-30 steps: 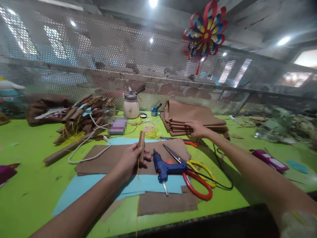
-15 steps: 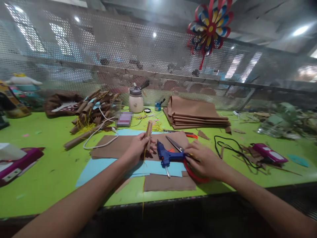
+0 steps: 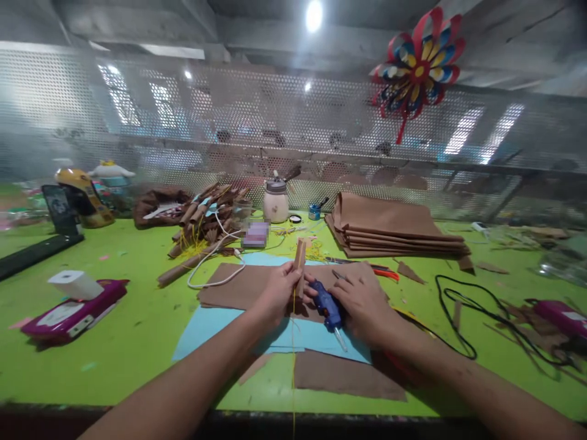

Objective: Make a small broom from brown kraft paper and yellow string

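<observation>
My left hand point(image 3: 279, 294) pinches a narrow folded strip of brown paper point(image 3: 300, 260), held upright. A yellow string point(image 3: 293, 366) hangs from it past the table's front edge. To the right, my right hand point(image 3: 367, 305) is closed over the handle of a blue glue gun point(image 3: 326, 304), whose nozzle points toward the left fingers. A clear glue stick point(image 3: 340, 340) sticks out of its rear. Most of a pair of scissors is hidden beneath the right hand; only a blade tip point(image 3: 338, 275) shows. Brown paper sheets point(image 3: 229, 284) and light blue sheets point(image 3: 206, 333) lie under both hands.
Folded brown paper point(image 3: 385, 226) is stacked behind. Brown paper rolls point(image 3: 183, 269) with yellow string lie back left, near a white cable point(image 3: 195, 281) and a jar point(image 3: 276, 201). Purple power strips point(image 3: 73, 315) sit at both sides. A black cord point(image 3: 443, 299) loops at right.
The view has shifted, so the table's things sit lower and farther right. My right hand has moved over the glue gun's handle and the scissors, and the gun has turned slightly. The left hand keeps its hold.
</observation>
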